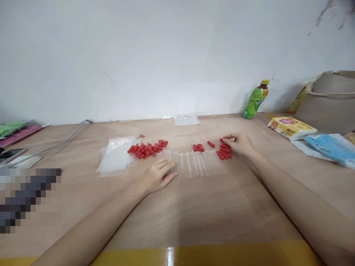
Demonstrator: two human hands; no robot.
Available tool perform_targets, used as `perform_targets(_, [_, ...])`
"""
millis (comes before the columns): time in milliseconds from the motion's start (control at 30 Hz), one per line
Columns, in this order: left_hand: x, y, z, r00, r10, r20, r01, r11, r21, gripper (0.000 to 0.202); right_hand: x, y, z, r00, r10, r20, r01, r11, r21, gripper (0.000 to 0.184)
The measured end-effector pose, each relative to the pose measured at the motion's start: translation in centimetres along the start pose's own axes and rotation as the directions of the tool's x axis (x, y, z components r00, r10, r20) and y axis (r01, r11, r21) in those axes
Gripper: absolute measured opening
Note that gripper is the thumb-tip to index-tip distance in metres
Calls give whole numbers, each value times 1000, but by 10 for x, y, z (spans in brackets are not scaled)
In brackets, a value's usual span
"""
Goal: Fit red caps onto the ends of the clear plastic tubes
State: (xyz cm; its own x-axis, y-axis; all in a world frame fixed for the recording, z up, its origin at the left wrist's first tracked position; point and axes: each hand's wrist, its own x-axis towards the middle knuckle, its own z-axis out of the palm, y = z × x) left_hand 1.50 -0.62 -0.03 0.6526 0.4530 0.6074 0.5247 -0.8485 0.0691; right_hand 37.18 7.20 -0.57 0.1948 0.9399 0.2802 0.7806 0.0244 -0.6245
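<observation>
My left hand (160, 175) rests over the left end of a row of thin clear tubes (198, 164). Its fingers are stretched out, with the thumb apart from them. At the right, my right hand (239, 144) pinches a red rubber bulb (221, 140) between thumb and fingertips. Just below it lies a small group of red bulbs (225, 152). Behind the tubes are several droppers (198, 147), clear tubes with red bulbs on their ends, and one slanted dropper (210, 144). A larger heap of red bulbs (146, 149) lies beyond my left hand.
Clear zip bags (116, 155) lie left of the heap, with another bag (187, 120) near the wall. A green bottle (256, 99), a yellow tissue pack (292, 126), a blue packet (332, 147) and a grey bin (330, 103) stand or lie right. A grey cable (66, 138) crosses the left.
</observation>
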Motion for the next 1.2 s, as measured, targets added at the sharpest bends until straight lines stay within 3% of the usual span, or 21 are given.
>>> perform_targets(133, [-2,0,-3,998,-32,57,34,999,-35,30,-10,-21,1,993,-116,8,116,984,-139,22])
perform_targets(233, [-2,1,-6,999,-8,41,10,1000,-26,31,-18,-36,6,986,-165,-10,158,959,-237,28])
perform_targets(400, [7,7,-7,996,-36,82,30,997,78,50,-24,-48,15,980,-194,-31,172,922,-347,31])
perform_targets(600, [16,13,4,976,-211,48,200,964,173,64,-23,-46,23,973,-220,-64,184,917,-355,27])
perform_targets(767, [16,16,7,962,-273,-26,272,936,222,68,-26,-49,22,948,-252,-194,200,947,-253,25])
perform_targets(967, [15,13,2,954,-261,-145,287,936,204,58,-52,-70,20,849,-414,-328,388,910,-145,17])
perform_targets(1067, [12,5,-1,950,-239,-201,285,925,249,49,-72,-80,24,770,-562,-301,548,825,-139,14])
perform_targets(1200, [9,-2,-3,979,-102,-176,156,930,332,38,-94,-89,32,672,-693,-260,690,714,-118,9])
